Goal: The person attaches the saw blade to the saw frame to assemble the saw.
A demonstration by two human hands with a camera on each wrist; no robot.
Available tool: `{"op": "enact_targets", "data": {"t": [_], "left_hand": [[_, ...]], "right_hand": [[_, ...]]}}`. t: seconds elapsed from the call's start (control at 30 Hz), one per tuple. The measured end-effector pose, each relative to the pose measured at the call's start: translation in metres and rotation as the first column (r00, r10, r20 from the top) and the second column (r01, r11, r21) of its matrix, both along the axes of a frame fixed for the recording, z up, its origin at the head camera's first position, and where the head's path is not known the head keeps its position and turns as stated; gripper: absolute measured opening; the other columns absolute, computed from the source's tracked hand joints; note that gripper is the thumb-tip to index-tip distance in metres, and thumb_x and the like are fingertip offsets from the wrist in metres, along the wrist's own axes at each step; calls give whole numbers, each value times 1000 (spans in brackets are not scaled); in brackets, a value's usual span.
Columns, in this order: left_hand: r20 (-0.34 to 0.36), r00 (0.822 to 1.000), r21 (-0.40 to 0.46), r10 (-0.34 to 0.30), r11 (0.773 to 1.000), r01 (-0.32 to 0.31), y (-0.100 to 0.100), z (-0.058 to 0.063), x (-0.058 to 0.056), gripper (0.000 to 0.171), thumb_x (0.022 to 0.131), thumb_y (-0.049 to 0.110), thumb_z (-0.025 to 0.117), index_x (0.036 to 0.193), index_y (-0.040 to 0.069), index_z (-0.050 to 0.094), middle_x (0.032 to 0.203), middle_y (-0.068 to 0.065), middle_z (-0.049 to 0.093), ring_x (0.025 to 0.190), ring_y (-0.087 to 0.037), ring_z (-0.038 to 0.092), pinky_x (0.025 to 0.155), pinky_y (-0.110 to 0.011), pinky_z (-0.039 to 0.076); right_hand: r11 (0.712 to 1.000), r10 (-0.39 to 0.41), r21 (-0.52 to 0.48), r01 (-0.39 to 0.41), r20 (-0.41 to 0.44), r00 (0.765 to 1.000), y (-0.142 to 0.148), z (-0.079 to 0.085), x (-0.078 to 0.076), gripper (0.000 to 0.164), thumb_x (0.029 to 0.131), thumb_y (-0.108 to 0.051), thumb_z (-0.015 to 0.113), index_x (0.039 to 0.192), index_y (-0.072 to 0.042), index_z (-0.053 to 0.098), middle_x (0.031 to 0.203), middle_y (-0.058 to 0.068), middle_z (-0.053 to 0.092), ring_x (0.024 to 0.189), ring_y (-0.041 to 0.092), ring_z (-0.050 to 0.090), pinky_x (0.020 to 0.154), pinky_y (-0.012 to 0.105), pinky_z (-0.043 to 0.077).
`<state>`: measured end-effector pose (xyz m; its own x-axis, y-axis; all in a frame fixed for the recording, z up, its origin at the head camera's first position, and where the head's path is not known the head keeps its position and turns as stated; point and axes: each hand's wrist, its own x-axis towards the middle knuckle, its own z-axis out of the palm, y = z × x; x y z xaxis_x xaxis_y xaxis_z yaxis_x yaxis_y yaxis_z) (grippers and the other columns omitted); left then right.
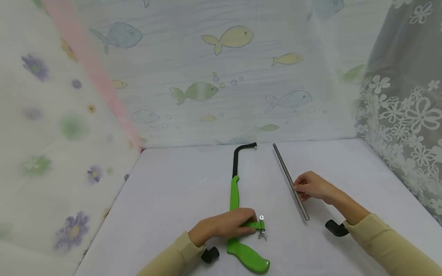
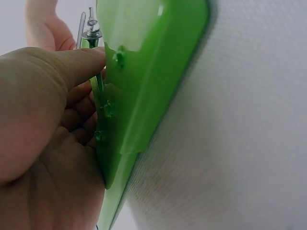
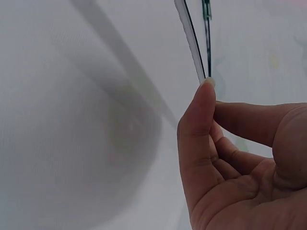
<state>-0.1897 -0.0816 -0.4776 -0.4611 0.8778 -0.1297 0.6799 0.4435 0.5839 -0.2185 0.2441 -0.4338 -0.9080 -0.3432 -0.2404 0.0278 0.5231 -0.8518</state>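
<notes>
A hacksaw frame (image 1: 234,193) with green grip parts and a black bent front arm lies on the table, its handle toward me. My left hand (image 1: 229,224) grips its green body near the rear; in the left wrist view the thumb presses along the green side (image 2: 148,81). Past the fingers sticks the blade-end fitting with a metal wing nut (image 1: 263,234). Off to the right, my right hand (image 1: 312,186) pinches a thin grey hacksaw blade (image 1: 286,170) between thumb and fingers. The blade's toothed edge (image 3: 192,43) shows in the right wrist view, and it is apart from the frame.
The table (image 1: 165,191) has a white cover. A fish-print curtain (image 1: 193,57) hangs along its far edge, a flowered sheet (image 1: 69,153) at the left and lace (image 1: 397,111) at the right. Black wrist-camera mounts (image 1: 336,228) sit under both sleeves.
</notes>
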Motion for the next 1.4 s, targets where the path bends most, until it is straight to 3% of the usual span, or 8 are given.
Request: {"op": "enact_targets", "data": {"t": [0.67, 1.4], "left_hand": [[-36, 999, -42, 4, 999, -6, 0, 2, 3, 13, 106, 24, 60, 114, 15, 58, 101, 13, 55, 89, 2, 49, 80, -14, 45], [-39, 999, -48, 3, 999, -5, 0, 5, 3, 15, 105, 26, 60, 115, 15, 57, 103, 14, 55, 91, 2, 50, 81, -15, 45]], "right_hand": [[988, 87, -134, -81, 38, 995, -20, -9, -10, 20, 103, -4, 56, 109, 15, 60, 84, 9, 61, 74, 18, 60, 69, 32, 57], [971, 108, -225, -79, 118, 987, -32, -14, -30, 26, 104, -6, 56, 115, 18, 58, 87, 9, 60, 77, 16, 60, 73, 29, 56]]}}
